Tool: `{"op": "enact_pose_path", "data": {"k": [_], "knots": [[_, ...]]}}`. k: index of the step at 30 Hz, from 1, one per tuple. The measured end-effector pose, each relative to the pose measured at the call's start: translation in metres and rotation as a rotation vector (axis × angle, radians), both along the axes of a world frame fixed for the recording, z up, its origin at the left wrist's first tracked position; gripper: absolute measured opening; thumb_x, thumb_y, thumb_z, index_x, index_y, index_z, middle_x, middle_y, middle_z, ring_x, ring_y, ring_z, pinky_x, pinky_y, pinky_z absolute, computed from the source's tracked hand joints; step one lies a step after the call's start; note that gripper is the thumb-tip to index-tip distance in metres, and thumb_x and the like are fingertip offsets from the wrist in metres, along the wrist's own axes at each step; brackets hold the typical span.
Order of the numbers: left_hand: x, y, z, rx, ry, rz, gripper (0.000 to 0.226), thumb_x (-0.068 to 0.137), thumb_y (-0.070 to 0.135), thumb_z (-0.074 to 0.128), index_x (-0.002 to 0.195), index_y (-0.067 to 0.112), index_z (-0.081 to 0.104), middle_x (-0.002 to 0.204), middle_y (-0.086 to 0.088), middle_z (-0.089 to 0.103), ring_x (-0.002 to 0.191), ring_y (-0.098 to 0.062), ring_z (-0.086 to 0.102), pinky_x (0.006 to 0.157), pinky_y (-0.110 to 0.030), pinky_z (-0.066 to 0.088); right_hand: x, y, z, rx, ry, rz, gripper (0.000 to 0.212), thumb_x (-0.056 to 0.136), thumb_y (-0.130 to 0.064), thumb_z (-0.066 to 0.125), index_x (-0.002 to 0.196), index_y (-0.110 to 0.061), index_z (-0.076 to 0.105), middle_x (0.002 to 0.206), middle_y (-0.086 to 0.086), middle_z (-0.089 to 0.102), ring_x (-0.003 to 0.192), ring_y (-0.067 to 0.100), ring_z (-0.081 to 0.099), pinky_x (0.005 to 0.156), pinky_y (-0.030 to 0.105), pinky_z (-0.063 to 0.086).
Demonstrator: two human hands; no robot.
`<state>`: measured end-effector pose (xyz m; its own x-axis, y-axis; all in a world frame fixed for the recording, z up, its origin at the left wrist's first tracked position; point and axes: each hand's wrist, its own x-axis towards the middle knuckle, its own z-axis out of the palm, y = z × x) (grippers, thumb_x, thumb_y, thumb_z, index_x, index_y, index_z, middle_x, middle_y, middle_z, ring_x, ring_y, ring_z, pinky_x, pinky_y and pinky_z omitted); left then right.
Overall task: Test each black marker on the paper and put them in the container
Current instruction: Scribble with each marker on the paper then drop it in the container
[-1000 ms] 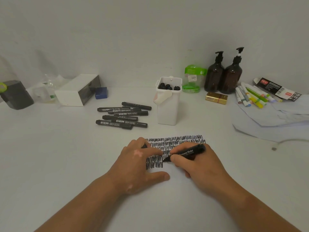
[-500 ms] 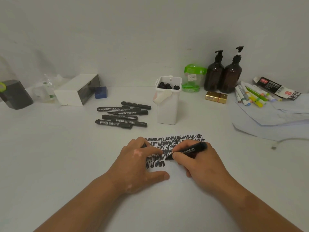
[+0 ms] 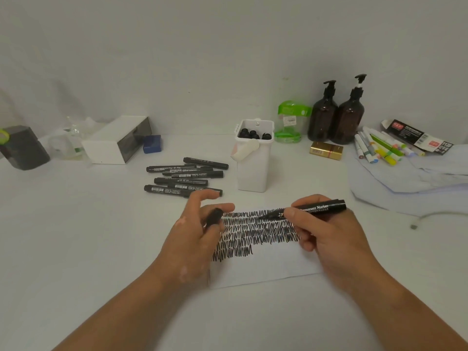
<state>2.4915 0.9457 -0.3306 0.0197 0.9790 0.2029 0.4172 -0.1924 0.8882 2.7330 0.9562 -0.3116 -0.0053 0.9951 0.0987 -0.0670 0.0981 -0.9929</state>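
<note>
Left hand [image 3: 195,239] holds a cap [image 3: 214,217]; right hand [image 3: 329,239] grips an uncapped black marker [image 3: 316,209], tip over the scribbled paper [image 3: 266,267]. Beyond, loose markers [image 3: 184,177] lie left of the white container [image 3: 254,168], with pump bottles [image 3: 336,117] behind.

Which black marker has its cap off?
The marker in the right hand: its bare tip points at the scribbled paper, and the left hand holds its cap. The pile of markers beside the white container looks capped.
</note>
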Motion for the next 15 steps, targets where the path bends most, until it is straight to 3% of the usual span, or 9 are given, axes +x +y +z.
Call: {"op": "enact_pose_path", "data": {"k": [2, 4, 8, 11, 15], "knots": [[-0.001, 0.003, -0.002, -0.067, -0.195, -0.034, 0.037, 0.09, 0.004, 0.064, 0.113, 0.03, 0.049, 0.115, 0.016, 0.074, 0.084, -0.01, 0.068, 0.081, -0.031, 0.051, 0.002, 0.0, 0.002, -0.045, 0.082, 0.046, 0.011, 0.076, -0.02, 0.078, 0.086, -0.015, 0.077, 0.063, 0.01, 0.06, 0.055, 0.019, 0.053, 0.045, 0.026, 0.043], [-0.003, 0.005, -0.001, -0.096, -0.332, -0.063, 0.033, 0.081, 0.017, 0.07, 0.11, 0.023, 0.055, 0.114, 0.008, 0.076, 0.082, -0.013, 0.07, 0.082, -0.033, 0.051, 0.004, 0.0, 0.005, -0.093, 0.198, 0.103, 0.017, 0.077, -0.023, 0.072, 0.087, -0.012, 0.079, 0.07, 0.015, 0.066, 0.057, 0.019, 0.057, 0.046, 0.027, 0.046], [-0.006, 0.008, -0.004, -0.09, -0.378, -0.11, 0.03, 0.077, 0.031, 0.073, 0.107, 0.027, 0.075, 0.097, 0.001, 0.075, 0.077, -0.017, 0.064, 0.081, -0.033, 0.052, 0.003, -0.002, 0.008, -0.067, 0.194, 0.091, 0.007, 0.078, -0.022, 0.072, 0.078, -0.016, 0.075, 0.069, 0.017, 0.068, 0.052, 0.019, 0.057, 0.046, 0.027, 0.047], [-0.005, 0.008, -0.005, -0.111, -0.473, -0.148, 0.033, 0.08, 0.034, 0.072, 0.112, 0.031, 0.074, 0.099, -0.008, 0.076, 0.073, -0.017, 0.055, 0.075, -0.03, 0.05, 0.003, -0.003, 0.009, -0.023, 0.148, 0.069, 0.009, 0.078, -0.022, 0.082, 0.08, -0.016, 0.076, 0.068, 0.014, 0.067, 0.053, 0.018, 0.055, 0.047, 0.026, 0.047], [-0.002, 0.005, -0.002, -0.093, -0.487, -0.193, 0.025, 0.079, 0.043, 0.07, 0.098, 0.027, 0.071, 0.098, -0.013, 0.077, 0.067, -0.017, 0.049, 0.071, -0.033, 0.044, 0.001, -0.006, 0.011, -0.011, 0.171, 0.089, 0.017, 0.07, -0.032, 0.077, 0.079, -0.017, 0.077, 0.068, 0.014, 0.067, 0.053, 0.019, 0.056, 0.047, 0.027, 0.049]]}}
